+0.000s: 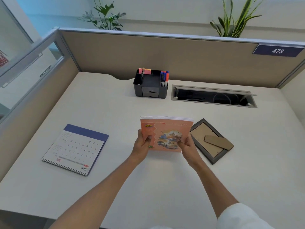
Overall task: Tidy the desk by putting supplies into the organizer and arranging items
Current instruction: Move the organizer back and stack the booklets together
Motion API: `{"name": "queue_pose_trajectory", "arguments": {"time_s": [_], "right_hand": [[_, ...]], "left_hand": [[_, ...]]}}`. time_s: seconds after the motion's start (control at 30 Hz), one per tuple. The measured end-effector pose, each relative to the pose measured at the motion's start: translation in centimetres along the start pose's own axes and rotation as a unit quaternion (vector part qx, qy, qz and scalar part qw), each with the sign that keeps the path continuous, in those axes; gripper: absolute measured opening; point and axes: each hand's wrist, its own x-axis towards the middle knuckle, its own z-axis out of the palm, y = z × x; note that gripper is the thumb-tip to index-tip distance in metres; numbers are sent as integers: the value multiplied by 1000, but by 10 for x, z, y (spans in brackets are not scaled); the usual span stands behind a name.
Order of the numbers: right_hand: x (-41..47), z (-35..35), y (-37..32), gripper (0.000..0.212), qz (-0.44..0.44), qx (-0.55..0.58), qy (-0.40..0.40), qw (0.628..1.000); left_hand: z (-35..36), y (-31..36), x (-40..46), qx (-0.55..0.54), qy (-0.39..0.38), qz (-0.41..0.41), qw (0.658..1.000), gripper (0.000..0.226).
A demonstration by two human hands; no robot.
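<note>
A stack of orange-covered notebooks [166, 129] is held above the middle of the desk. My left hand [142, 145] grips its lower left corner and my right hand [187, 148] grips its lower right corner, thumbs on the cover. A black desk organizer [150, 87] stands at the back of the desk, holding sticky notes [144, 71] on its left side and several markers [164, 77] on its right. A spiral desk calendar [75, 150] lies flat to the left. A dark picture frame [212, 141] lies face down just right of the notebooks.
A white desk [115, 113] is walled by beige cubicle partitions [148, 52] at the back and left. An open cable tray slot [213, 97] sits in the desk right of the organizer. Plants rise behind the partition. A sign reads 473.
</note>
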Motion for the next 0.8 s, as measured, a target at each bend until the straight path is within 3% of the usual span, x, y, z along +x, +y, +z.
{"name": "queue_pose_trajectory", "arguments": {"time_s": [0.27,0.37,0.53,0.8], "right_hand": [[22,11,-5,35,21,-97,42,994],[34,25,-17,27,25,-132,47,990],[71,67,-35,31,81,-196,26,977],[149,153,-34,38,163,-181,1,970]], "left_hand": [[-12,4,22,46,33,-21,998,18],[-28,7,33,32,40,-63,997,18],[-68,9,58,2,57,-151,987,25],[-153,15,114,41,117,-220,968,16]]}}
